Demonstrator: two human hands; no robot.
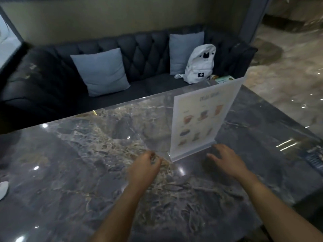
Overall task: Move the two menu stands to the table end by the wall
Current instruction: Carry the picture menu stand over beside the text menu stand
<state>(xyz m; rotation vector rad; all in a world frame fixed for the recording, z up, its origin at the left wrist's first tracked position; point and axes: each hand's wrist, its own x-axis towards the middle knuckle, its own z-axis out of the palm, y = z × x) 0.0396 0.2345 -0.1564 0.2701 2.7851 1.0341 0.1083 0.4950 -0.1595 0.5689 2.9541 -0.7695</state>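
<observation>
Menu stand [201,117]: upright on table [87,172], likely light, rigid, slippery acrylic; your left hand [145,165] half-curled, right hand [225,158] open, both empty—grip its base.

Single view, head-worn wide-angle camera. Looks forward and steeply down across a marble table [87,172], close enough that both forearms enter from 6 o'clock. Left hand [145,165] and right hand [225,159] sit just below frame centre. Menu stand [202,117] stands at 1 o'clock, near. Sofa [52,81] spans 10 to 12 o'clock, farther off. Edges bow with lens distortion; frame slightly blurred.
</observation>
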